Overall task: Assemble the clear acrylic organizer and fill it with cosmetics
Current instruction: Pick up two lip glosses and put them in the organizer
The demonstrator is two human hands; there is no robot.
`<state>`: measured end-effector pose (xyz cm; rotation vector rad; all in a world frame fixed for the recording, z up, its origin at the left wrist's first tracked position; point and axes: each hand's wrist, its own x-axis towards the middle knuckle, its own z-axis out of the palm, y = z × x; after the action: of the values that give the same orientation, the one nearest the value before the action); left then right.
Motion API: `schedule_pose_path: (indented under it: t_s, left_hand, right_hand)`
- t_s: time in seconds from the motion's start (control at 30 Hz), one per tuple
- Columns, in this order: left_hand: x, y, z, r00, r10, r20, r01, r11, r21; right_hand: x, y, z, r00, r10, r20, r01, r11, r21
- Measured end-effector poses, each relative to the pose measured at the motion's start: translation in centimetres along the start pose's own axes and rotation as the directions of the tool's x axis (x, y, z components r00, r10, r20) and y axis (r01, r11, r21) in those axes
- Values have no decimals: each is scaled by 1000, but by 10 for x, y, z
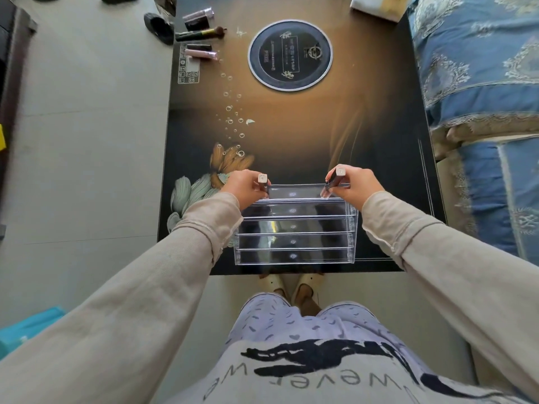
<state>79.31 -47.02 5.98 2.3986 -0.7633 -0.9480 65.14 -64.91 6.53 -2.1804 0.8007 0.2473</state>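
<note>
Dark and glossy, the table (291, 135) carries a printed flower pattern and a round black disc (290, 55) at its far part. At the near edge the left hand (246, 188) is closed around a slim cosmetic tube (263, 183), held upright, and the right hand (357, 186) is closed around a second tube (334, 180), which leans a little to the left. Both tubes hang over the far row of the clear acrylic organizer (296, 228), one at each end of it. The organizer stands just near of the hands, between the two sleeves, and its rows run left to right in steps; every row seems empty at this moment. The judgement is that each tube must go down with its lower end first into that far row, whose long axis lies across the person. More cosmetics (199, 33), among them a brush and some tubes, wait at the far left corner, nearer to the left hand.
</note>
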Motion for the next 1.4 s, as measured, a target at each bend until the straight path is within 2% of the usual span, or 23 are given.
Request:
schedule_pose_path:
  t_s: [0.4,1.07,1.4]
  left_hand:
    - [-6,1,6,1000,13,-21,-14,1000,-9]
    - [0,-12,16,998,-31,-49,30,999,-22]
    - [-5,-12,20,993,-33,-109,26,998,-64]
  right_hand:
    - [-3,1,1,999,-3,36,6,996,-91]
    - [0,0,-2,995,-3,98,12,996,-91]
    - [-1,4,1,998,11,63,-6,998,-70]
